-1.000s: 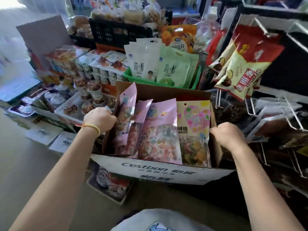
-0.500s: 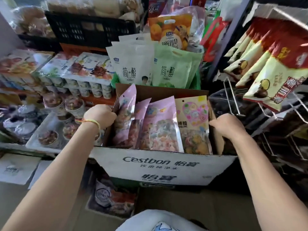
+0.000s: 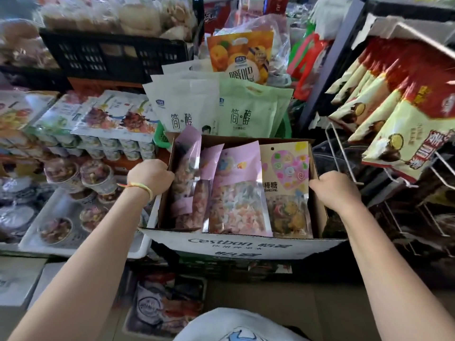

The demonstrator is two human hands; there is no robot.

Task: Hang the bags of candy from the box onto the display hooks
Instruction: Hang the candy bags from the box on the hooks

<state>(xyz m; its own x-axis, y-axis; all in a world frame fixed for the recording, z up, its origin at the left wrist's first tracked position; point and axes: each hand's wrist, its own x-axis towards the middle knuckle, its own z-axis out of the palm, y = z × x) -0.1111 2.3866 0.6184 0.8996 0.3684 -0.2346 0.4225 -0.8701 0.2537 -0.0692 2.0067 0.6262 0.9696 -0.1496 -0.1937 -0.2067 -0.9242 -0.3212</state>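
Beside a crowded shop rack, the left hand (image 3: 150, 177) and right hand (image 3: 334, 190) grip opposite walls of the candy box (image 3: 236, 244), fingers curled over its edges; bags of candy (image 3: 237, 190) stand inside. Setting it level near the empty display hooks (image 3: 341, 153) should ease hanging.

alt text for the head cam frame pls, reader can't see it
Both hands grip the side walls of an open cardboard box of candy bags: left hand on the left wall, right hand on the right. Pink candy bags and a heart-print lollipop bag stand inside; empty wire display hooks are at right.
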